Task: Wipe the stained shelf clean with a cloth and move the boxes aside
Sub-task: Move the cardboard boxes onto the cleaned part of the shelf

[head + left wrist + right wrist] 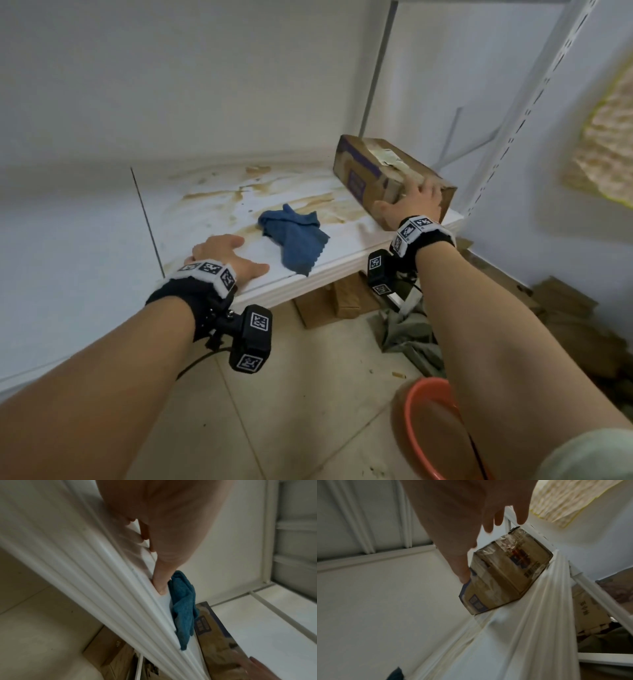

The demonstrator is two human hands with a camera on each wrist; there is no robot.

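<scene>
On the white shelf [342,253]: brown stains [236,192] all over the back and middle. A crumpled blue cloth [293,236] near the front edge, one corner hanging a little over it, touching neither hand. At the right end, a worn brown cardboard box [387,171] with purple print and torn tape, lying at a slant by the white post [534,102]. On the near end of the box, the right hand [411,202], fingers spread over the top, thumb down the side facing the cloth. Flat on the shelf's front left part, the left hand [226,255], fingers straight and loose, holding nothing, thumb pointing toward the cloth and just short of it. Under the shelf, more cardboard boxes [339,301] and a grey rag [407,329] on the tiled floor [301,394]. Near the bottom, an orange basin [421,397].
</scene>
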